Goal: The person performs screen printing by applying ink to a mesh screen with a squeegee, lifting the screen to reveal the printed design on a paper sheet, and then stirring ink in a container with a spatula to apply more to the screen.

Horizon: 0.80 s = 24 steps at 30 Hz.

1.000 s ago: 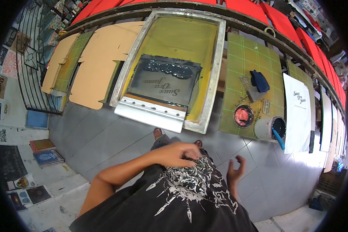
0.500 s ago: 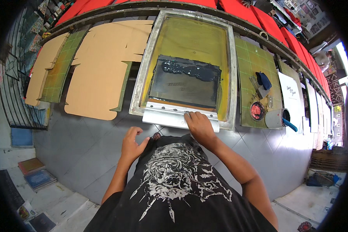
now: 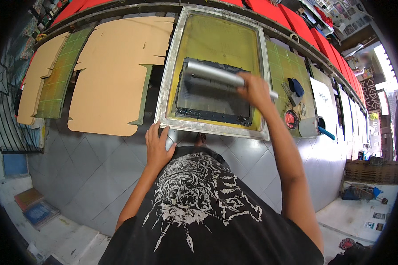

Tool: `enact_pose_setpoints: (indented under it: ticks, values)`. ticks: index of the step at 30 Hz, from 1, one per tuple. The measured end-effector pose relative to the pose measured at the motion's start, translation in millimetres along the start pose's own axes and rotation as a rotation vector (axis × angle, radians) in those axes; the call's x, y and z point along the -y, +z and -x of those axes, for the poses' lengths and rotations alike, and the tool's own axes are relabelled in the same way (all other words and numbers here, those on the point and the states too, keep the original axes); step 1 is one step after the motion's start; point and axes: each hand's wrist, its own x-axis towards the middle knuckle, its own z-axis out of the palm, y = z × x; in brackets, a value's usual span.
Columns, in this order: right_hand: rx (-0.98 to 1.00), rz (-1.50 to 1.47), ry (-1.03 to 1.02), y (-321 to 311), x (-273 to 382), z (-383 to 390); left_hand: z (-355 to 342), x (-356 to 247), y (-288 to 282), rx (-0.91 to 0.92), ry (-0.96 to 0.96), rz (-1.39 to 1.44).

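Observation:
A metal-handled squeegee (image 3: 212, 73) is in my right hand (image 3: 254, 90), its bar slanting over the far part of the dark print area; it is a little blurred by motion. Beneath lies a screen printing frame (image 3: 169, 92) with yellow-green mesh (image 3: 221, 37). Black ink (image 3: 212, 115) makes a thick band along the near edge of the print area. At the frame's near left corner rests my left hand (image 3: 158, 142), fingers stretched out and touching the rim, holding nothing. The squeegee's blade edge is partly hidden.
Tan cut panels (image 3: 119, 75) lie on green gridded boards to the left. On the right board stand a tub of red ink (image 3: 292, 119), a grey pot (image 3: 308, 126) with a blue handle, and a dark blue cloth (image 3: 296, 87). Red panels (image 3: 292, 24) line the back beyond a rail.
My right hand has carried the squeegee from the near edge to the far part of the print area. Black ink now lies near the front. My left hand has moved up onto the frame.

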Motion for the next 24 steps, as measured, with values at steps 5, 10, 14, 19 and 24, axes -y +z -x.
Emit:
enact_pose_setpoints:
  ticks: [5, 10, 14, 19, 24]
  values:
    - [0.055, 0.034, 0.010, -2, -16, -69, -3, 2, -3, 0.021, -0.006, -0.005]
    - [0.079, 0.024, -0.025, 28, -33, -84, -4, 0, -7, 0.023, 0.014, -0.020]
    - [0.085, 0.019, -0.010, 40, -36, -90, -4, 2, -6, 0.022, 0.013, -0.014]
    - [0.080, 0.046, -0.003, 52, -43, -95, -5, 1, -6, 0.043, -0.009, -0.008]
    - [0.080, 0.018, -0.044, 61, -43, -84, -3, 4, -4, 0.015, 0.025, -0.016]
